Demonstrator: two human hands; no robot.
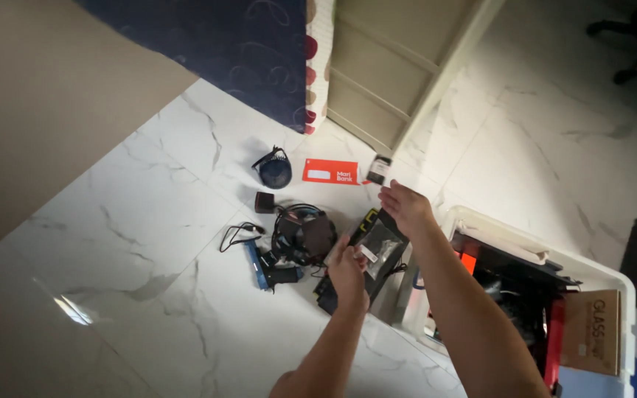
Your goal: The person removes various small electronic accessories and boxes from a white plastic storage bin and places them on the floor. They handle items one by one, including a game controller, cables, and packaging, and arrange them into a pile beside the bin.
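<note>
Over the marble floor [149,243], the left hand [348,271] pinches a clear plastic bag [379,247]; the right hand [405,206] reaches forward, fingers loosely apart, holding nothing.

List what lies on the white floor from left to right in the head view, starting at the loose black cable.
Black cable → small round fan → red card → small dark bottle → white storage bin.

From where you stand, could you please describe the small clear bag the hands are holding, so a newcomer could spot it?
Start at the white storage bin on the marble floor. Just left of it, over a black flat case, the left hand holds a small clear plastic bag. It alone is see-through among dark gear.
</note>
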